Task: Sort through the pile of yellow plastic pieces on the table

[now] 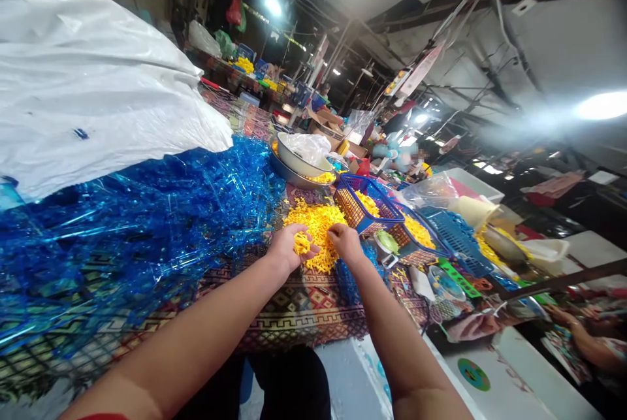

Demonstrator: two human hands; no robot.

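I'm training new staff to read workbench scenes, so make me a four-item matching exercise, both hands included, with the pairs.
1. Left hand
2. Right hand
3. Large translucent blue heap
4. Upper bowl

A. Just below the white sheet in the picture
B. Has crumpled clear plastic in it
C. Cupped around some yellow pieces
D. At the right edge of the yellow pile

Pairs: 1-C; 2-D; 3-A; 4-B

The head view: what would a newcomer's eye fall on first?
Most likely the bright yellow pile on the patterned cloth, with the right hand at its edge and the left hand holding some yellow pieces. Next, the glossy blue heap left of the pile and the white sheet at upper left.
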